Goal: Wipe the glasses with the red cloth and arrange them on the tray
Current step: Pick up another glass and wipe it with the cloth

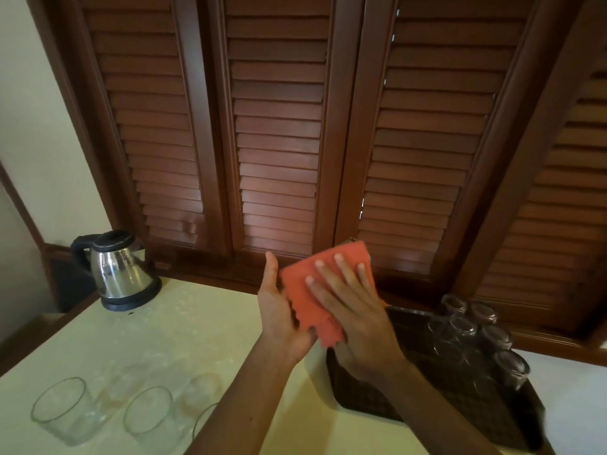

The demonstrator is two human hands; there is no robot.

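My two hands are raised above the table with the red cloth (297,292) between them. My left hand (279,320) holds the cloth's left edge, thumb pointing up, its fingers tucked under the cloth. My right hand (354,313) lies over the cloth with straight, spread fingers pressing on it. A small glint of glass (352,240) peeks above the cloth; what it covers is otherwise hidden. Several clear glasses (62,408) stand on the table at lower left. On the dark brown tray (361,405) at right stand several glasses (460,328).
A steel electric kettle (121,270) with a black handle stands at the back left of the pale yellow table (197,330). Brown louvred shutters (279,142) run along the wall behind. The tray's right side lies near the table's edge.
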